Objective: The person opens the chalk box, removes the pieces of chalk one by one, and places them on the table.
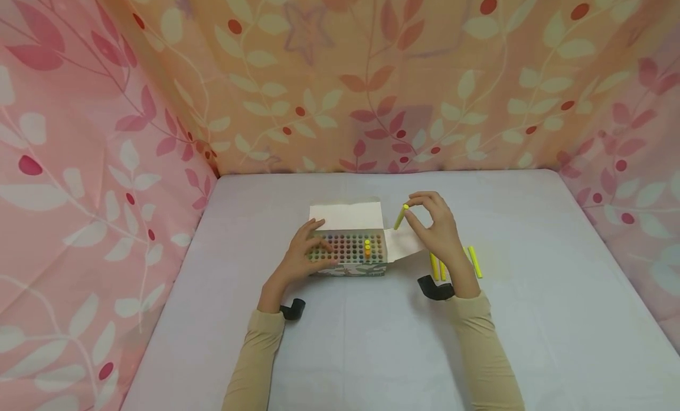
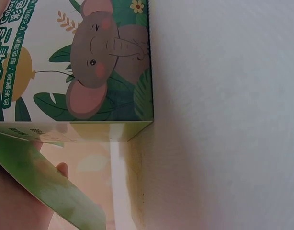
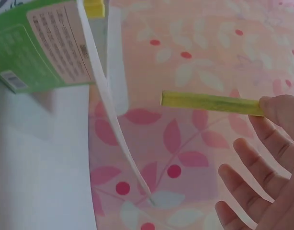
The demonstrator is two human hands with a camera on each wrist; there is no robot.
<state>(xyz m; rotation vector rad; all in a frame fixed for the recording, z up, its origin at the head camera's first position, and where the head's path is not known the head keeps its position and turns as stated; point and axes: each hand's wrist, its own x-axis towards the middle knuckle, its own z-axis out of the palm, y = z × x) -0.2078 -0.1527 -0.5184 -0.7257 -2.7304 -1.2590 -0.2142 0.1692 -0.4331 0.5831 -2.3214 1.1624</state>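
An open cardboard box (image 1: 347,270) stands upright on the table, its top a grid of round holes. A few yellow and orange ends (image 1: 367,249) rise from holes toward its right side. My left hand (image 1: 301,256) grips the box's left end, fingers bent over the top and thumb along the front rim. In the left wrist view an elephant picture (image 2: 96,57) covers the box's front. Just beyond the box's right end, my right hand (image 1: 437,225) pinches a slim yellow stick (image 3: 209,102) by one end between thumb and index finger, the other fingers spread.
The box's white lid (image 1: 346,216) is folded back, and a side flap (image 1: 401,244) sticks out to the right. Several yellow sticks (image 1: 475,262) lie on the white table (image 1: 372,352), partly behind my right wrist. Floral curtains (image 1: 372,74) enclose the back and sides.
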